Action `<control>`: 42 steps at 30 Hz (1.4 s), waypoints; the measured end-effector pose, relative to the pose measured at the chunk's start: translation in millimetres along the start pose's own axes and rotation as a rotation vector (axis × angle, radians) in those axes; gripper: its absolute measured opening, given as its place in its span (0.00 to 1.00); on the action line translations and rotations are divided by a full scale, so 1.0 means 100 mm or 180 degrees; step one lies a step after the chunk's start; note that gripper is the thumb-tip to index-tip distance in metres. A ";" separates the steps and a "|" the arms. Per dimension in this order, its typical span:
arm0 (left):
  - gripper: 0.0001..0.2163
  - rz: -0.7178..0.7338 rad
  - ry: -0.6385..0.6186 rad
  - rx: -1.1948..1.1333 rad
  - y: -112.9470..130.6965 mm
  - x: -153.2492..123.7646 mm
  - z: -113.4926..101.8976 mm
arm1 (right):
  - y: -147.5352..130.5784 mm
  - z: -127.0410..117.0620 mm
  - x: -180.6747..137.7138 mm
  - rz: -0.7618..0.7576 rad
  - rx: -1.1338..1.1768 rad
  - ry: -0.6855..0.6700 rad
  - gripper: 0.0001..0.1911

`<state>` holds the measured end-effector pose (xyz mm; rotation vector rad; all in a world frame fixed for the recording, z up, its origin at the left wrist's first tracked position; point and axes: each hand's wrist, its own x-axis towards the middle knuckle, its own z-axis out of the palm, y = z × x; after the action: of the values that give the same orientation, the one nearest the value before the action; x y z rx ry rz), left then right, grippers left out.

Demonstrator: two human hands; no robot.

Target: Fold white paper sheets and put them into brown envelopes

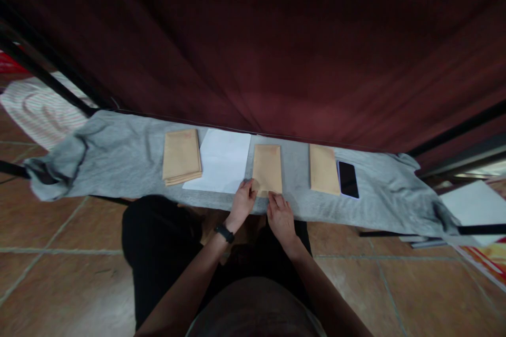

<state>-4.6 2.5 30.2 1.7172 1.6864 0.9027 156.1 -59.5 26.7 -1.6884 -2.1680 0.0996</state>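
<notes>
In the head view a brown paper envelope [267, 166] lies on the grey cloth just in front of me. At its lower left corner, my left hand [243, 201] pinches the paper between thumb and fingers. My right hand [281, 215] has its fingers curled at the lower right part of the same edge, closed on the envelope; the thumb is partly hidden. Left of it are white paper sheets [223, 160] and a stack of brown envelopes [182, 155], which overlaps the paper's edge. Another brown envelope [323, 168] lies to the right.
A phone [348, 179] with a dark screen lies beside the right envelope. Grey cloth [122, 158] covers the narrow surface. A dark red fabric wall [253, 63] rises along its far edge, and black metal bars [462, 129] flank both sides. My legs are below the near edge.
</notes>
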 end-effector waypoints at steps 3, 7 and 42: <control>0.16 0.0043 0.0018 0.0050 0.05 -0.02 -0.01 | 0.00 0.01 -0.01 0.0211 0.0366 0.0078 0.24; 0.14 0.0102 -0.0031 0.0274 0.14 -0.04 -0.06 | 0.00 -0.02 0.07 0.0814 0.1411 0.0210 0.22; 0.09 -0.0034 -0.0557 0.0880 0.23 -0.02 -0.16 | -0.33 0.07 0.62 0.3991 0.5166 0.0103 0.08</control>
<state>-2.9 -1.7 58.3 1.9018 1.7633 0.5143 110.6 -8.9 45.6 -1.4151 -0.1442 1.5360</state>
